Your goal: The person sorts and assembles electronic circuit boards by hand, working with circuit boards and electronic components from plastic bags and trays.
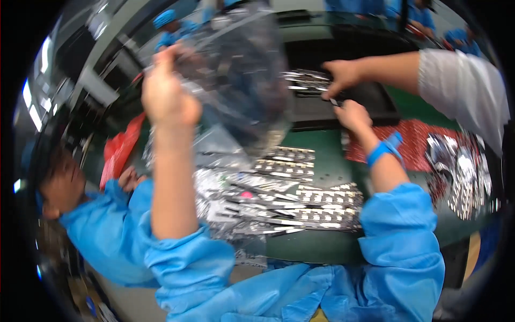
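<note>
My left hand point(169, 88), raised at the upper left, is closed on the top edge of a large clear plastic bag point(241, 70). The bag hangs to the right of the hand, blurred by motion. My right hand point(354, 115), with a blue band point(385, 149) round its wrist, is at the front right of a black tray point(375, 102). Its fingers are curled by a small dark piece with a pale end; what they hold is unclear. A co-worker's hand point(346, 74) reaches in from the right, beside silvery strips point(308, 80) in the tray.
Rows of strip-like panels point(330, 206) and clear plastic packaging point(214, 201) lie on the green table point(300, 248). Red bubble wrap point(405, 142) and shiny packed pieces point(466, 182) are at right. Another person point(102, 225) in blue is close at left, near a red bag point(122, 147).
</note>
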Action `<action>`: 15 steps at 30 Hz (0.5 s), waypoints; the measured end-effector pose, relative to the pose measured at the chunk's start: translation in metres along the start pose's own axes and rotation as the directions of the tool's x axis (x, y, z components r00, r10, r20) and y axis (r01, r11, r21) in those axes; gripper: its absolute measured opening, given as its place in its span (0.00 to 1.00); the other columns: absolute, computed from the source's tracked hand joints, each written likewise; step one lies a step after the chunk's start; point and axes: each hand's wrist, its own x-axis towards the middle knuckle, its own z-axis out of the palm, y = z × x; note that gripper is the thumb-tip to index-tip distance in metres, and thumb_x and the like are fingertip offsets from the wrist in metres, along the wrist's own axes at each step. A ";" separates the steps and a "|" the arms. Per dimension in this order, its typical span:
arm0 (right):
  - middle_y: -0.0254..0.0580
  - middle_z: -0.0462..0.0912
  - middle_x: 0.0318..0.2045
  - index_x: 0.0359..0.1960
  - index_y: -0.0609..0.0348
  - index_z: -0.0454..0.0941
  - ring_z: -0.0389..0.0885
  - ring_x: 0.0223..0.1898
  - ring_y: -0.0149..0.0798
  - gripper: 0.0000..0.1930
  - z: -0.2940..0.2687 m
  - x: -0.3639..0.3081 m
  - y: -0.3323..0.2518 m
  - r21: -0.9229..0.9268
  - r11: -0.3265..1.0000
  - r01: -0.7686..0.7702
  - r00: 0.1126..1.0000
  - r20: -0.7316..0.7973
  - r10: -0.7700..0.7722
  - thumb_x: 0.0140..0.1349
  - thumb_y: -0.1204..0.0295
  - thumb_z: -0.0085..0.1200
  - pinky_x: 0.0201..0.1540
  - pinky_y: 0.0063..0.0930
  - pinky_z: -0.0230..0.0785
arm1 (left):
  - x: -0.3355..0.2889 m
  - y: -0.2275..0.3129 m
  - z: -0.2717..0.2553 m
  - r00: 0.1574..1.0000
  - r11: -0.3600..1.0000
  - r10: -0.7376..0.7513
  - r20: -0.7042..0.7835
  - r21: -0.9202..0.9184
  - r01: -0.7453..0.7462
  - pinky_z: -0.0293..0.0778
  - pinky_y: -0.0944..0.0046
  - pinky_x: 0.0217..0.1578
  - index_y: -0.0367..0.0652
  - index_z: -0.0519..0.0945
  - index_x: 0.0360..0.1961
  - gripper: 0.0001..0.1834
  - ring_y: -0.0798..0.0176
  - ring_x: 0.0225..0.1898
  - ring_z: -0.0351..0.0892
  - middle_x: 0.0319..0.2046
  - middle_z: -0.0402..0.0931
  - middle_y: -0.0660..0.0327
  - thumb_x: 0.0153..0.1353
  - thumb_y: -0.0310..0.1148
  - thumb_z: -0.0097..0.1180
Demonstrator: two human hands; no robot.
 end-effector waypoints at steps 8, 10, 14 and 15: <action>0.33 0.67 0.14 0.17 0.65 0.67 0.62 0.20 0.23 0.10 0.031 0.033 0.055 0.515 0.721 0.464 0.885 -0.293 -0.360 0.49 0.70 0.41 0.25 0.17 0.56 | -0.013 -0.037 0.006 0.973 0.968 0.008 -0.231 -0.243 -0.065 0.66 0.68 0.22 0.39 0.66 0.22 0.13 0.66 0.20 0.67 0.19 0.68 0.60 0.54 0.36 0.33; 0.31 0.66 0.14 0.18 0.64 0.66 0.60 0.19 0.23 0.11 0.026 0.020 0.041 0.484 0.745 0.459 0.888 -0.252 -0.384 0.50 0.69 0.39 0.24 0.16 0.54 | -0.014 -0.030 -0.003 0.953 0.972 -0.044 -0.301 -0.232 -0.029 0.63 0.73 0.22 0.37 0.65 0.22 0.15 0.71 0.20 0.64 0.19 0.65 0.62 0.55 0.37 0.31; 0.26 0.60 0.13 0.19 0.57 0.64 0.55 0.17 0.20 0.10 0.004 -0.006 0.012 0.664 0.690 0.286 0.927 -0.011 -0.374 0.52 0.67 0.36 0.19 0.12 0.48 | 0.008 -0.033 -0.029 0.922 0.971 0.053 -0.383 -0.197 -0.137 0.63 0.72 0.23 0.38 0.65 0.20 0.15 0.71 0.21 0.65 0.18 0.65 0.63 0.55 0.37 0.31; 0.26 0.60 0.13 0.19 0.57 0.64 0.55 0.17 0.20 0.10 0.000 -0.006 0.005 0.663 0.693 0.283 0.932 -0.018 -0.362 0.52 0.67 0.36 0.19 0.12 0.48 | 0.014 -0.028 -0.034 0.920 0.967 0.055 -0.388 -0.210 -0.146 0.63 0.72 0.23 0.39 0.65 0.20 0.15 0.71 0.21 0.64 0.17 0.64 0.63 0.55 0.37 0.31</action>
